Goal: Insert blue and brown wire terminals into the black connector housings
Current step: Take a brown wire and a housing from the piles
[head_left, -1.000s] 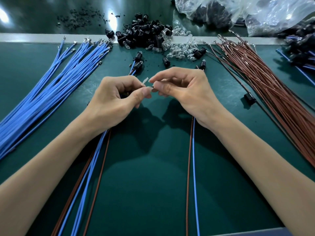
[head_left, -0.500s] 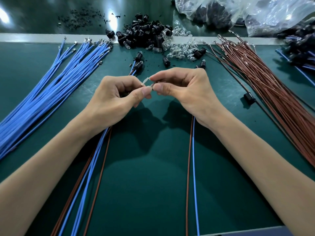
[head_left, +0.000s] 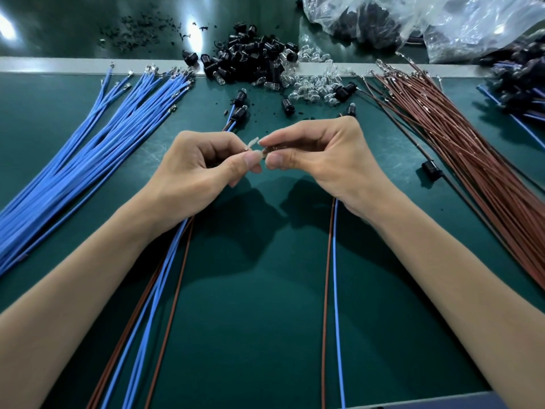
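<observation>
At frame centre over the desk, the left grip pinches a pale terminal. Its long axis slants lower left to upper right, tip toward the right grip, which pinches a brown wire end pointing left.

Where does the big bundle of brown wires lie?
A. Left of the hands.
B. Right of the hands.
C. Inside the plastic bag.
B: the brown wires fan out beyond the right hand, while the blue wires lie on the left side.
</observation>
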The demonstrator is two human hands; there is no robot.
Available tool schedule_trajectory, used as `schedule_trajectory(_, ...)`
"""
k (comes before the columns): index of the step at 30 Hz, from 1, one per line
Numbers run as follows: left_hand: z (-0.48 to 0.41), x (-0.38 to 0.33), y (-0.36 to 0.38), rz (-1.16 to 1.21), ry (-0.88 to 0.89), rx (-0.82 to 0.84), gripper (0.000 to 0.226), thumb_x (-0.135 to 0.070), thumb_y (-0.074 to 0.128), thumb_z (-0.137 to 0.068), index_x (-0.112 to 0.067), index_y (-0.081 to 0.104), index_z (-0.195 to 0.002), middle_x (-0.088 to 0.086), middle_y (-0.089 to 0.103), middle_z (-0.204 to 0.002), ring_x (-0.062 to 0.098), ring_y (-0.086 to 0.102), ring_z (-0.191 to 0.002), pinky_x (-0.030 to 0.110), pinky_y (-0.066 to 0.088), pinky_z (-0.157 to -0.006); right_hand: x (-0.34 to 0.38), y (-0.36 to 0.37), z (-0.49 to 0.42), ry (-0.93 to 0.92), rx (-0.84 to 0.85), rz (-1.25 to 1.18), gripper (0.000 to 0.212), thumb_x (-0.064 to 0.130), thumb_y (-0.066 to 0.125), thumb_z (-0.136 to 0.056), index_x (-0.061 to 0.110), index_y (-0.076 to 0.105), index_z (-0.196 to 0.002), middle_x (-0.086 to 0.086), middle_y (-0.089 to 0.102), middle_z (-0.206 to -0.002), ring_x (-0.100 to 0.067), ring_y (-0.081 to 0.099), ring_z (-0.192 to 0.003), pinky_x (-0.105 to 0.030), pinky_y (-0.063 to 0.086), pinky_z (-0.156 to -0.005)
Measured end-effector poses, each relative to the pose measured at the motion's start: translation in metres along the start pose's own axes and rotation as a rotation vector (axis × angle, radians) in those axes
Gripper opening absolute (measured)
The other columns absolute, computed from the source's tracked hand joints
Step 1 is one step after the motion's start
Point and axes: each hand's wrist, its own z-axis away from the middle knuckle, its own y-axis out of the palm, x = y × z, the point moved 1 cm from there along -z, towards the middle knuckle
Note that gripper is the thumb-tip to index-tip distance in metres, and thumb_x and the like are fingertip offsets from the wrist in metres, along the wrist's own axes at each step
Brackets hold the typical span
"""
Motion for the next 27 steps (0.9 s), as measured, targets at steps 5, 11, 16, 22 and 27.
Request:
schedule_trajectory(5,0.0,0.0007,-0.0012,0.005,0.012,-0.006,0.016,-0.028,0.059,-0.086,-0.021,0.066,-0.073,-0.012,0.049,-0.05,0.005,0.038,-0.051,0.025,0.025,-0.05,-0.0014,0.0031,0.0003,-0.008,-0.002,0.005,0.019,-0.002,0.071,-0.078,0.014,0.07,-0.088,0.005,0.071,-0.072,-0.007,0.067,-0.065,-0.019,0.053,-0.069)
schedule_trajectory(11,0.0,0.0002,-0.0012,0.008,0.004,0.002,0.018,-0.029,0.06,-0.085,-0.017,0.067,-0.073,-0.011,0.048,-0.049,0.008,0.037,-0.052,0.032,0.023,-0.051,-0.0024,0.0017,0.0002,-0.002,-0.023,-0.016,0.017,0.0,0.072,-0.078,0.014,0.069,-0.088,0.007,0.071,-0.068,-0.005,0.067,-0.065,-0.016,0.051,-0.067)
schedule_trajectory(16,0.0001,-0.0007,-0.0008,0.002,0.003,0.002,0.018,-0.027,0.06,-0.085,-0.017,0.066,-0.072,-0.011,0.047,-0.049,0.009,0.036,-0.051,0.032,0.022,-0.05,-0.0026,0.001,-0.0001,0.003,-0.001,-0.015,0.016,0.002,0.071,-0.079,0.015,0.07,-0.089,0.006,0.072,-0.07,-0.007,0.068,-0.065,-0.018,0.053,-0.067)
schedule_trajectory(22,0.0003,-0.0007,-0.0012,0.007,-0.002,0.01,0.018,-0.028,0.062,-0.085,-0.017,0.066,-0.072,-0.01,0.047,-0.049,0.012,0.034,-0.051,0.03,0.021,-0.049,-0.0028,0.0012,0.0013,0.016,0.001,-0.008,0.016,0.002,0.071,-0.079,0.014,0.07,-0.089,0.006,0.072,-0.07,-0.007,0.068,-0.064,-0.019,0.053,-0.068)
schedule_trajectory(27,0.0002,-0.0002,-0.0015,0.012,0.008,0.018,0.019,-0.028,0.06,-0.086,-0.016,0.066,-0.073,-0.012,0.046,-0.049,0.005,0.033,-0.048,0.02,0.022,-0.046,-0.002,0.0014,0.0018,0.019,0.004,-0.002,0.016,0.001,0.07,-0.081,0.014,0.07,-0.09,0.005,0.072,-0.071,-0.009,0.069,-0.064,-0.02,0.054,-0.068)
